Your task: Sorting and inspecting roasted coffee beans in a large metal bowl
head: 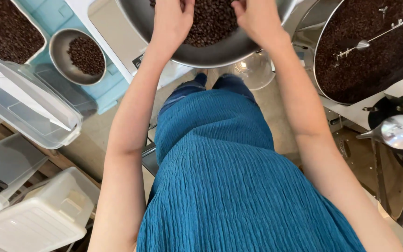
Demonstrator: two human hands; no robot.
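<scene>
Keep both hands, left (172,21) and right (256,18), loosely curled in the beans (211,23); rake gently inside the bowl (211,53).

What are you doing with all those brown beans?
A person in a blue top stands over a big metal bowl full of dark roasted coffee beans. Both hands are in the beans: the left hand and the right hand. A smaller metal bowl to the left holds a few more beans, and a large round tray on the right is spread with them too. Clear plastic tubs sit lower left.
</scene>
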